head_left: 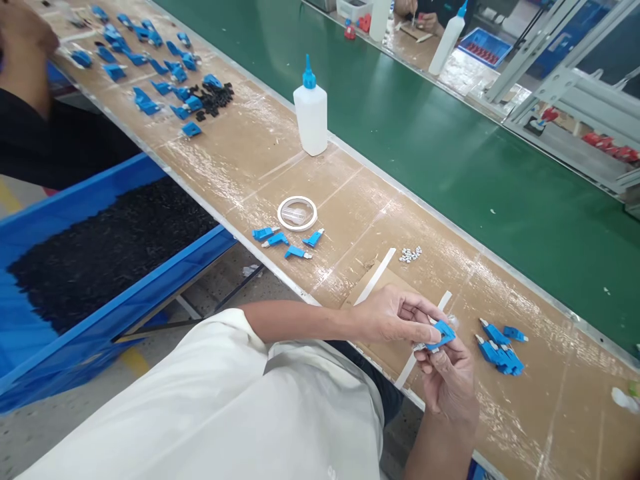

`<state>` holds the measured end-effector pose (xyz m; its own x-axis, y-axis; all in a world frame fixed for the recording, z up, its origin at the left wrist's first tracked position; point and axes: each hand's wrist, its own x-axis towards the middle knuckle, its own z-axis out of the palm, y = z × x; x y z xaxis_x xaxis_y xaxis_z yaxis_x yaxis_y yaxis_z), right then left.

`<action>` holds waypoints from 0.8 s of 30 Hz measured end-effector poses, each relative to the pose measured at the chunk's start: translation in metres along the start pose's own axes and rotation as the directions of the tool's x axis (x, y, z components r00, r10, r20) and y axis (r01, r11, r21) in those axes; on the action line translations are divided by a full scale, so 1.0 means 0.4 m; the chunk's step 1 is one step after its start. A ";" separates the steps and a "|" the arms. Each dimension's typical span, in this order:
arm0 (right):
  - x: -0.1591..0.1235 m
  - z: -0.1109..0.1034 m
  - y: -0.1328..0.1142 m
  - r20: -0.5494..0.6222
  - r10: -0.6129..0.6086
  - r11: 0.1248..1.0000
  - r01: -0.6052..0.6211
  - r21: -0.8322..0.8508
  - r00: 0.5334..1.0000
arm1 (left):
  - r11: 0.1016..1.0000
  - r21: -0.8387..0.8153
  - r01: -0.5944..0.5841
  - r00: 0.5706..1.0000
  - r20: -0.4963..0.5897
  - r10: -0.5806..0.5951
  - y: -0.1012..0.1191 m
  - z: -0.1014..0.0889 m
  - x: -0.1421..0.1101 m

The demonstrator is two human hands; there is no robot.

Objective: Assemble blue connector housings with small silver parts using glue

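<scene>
A small blue plastic part [442, 335] with a pale end piece is held between my two hands above the bench. Coming in from the left, my left hand [395, 317] has its thumb and fingers closed on the part from above. My right hand [450, 377] grips the same part from below, with thumb and fingers bent around it. Some of its fingers are hidden. To the right of my hands lies a pile of similar blue parts [503, 353]. Beneath my hands is a cardboard piece [395, 287] with white strips. Just beyond it sit tiny pale pieces [410, 254].
Several blue parts [296, 253] lie near a white tape roll [297, 213]. A white squeeze bottle [311, 117] stands by the green belt [400, 147]. Another person's arm [25, 60] is near scattered blue and black pieces. A blue bin [200, 245] holds black pieces.
</scene>
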<state>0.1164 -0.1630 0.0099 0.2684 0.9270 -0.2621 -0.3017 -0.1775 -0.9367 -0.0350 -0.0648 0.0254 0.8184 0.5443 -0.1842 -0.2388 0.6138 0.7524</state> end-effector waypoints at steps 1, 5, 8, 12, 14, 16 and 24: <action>-0.001 -0.001 0.003 -0.012 0.002 1.000 -0.002 0.007 1.000 | 1.000 0.006 0.003 1.000 -0.011 -0.003 0.000 0.002 0.000; -0.006 -0.003 0.015 -0.048 -0.002 0.999 0.004 0.053 0.999 | 0.999 0.038 0.009 0.999 -0.041 -0.008 -0.004 0.006 0.004; -0.011 0.001 0.025 -0.086 -0.023 0.996 0.030 0.081 0.996 | 0.998 0.065 0.008 0.999 -0.047 -0.005 -0.007 0.008 0.007; -0.012 0.015 0.029 -0.136 -0.039 0.996 0.049 0.074 0.990 | 0.995 0.101 -0.005 0.998 -0.058 0.011 -0.016 0.008 0.002; -0.012 0.015 0.021 -0.151 -0.035 0.998 0.044 0.054 0.988 | 0.991 0.133 -0.018 0.999 -0.028 0.022 -0.017 0.007 0.003; -0.019 -0.001 0.008 -0.164 -0.032 0.998 0.039 0.040 0.986 | 0.978 0.203 -0.056 0.998 -0.013 0.060 -0.005 0.000 0.022; -0.129 -0.097 0.006 -0.304 -0.025 0.999 0.010 -0.049 0.953 | 0.303 0.941 0.151 0.863 -0.275 0.424 0.204 -0.133 0.405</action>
<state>0.1374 -0.2240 0.0120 0.5407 0.7870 -0.2971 -0.2537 -0.1842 -0.9496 0.0504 0.1040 0.0234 0.4609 0.8873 -0.0137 0.5431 -0.2698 0.7951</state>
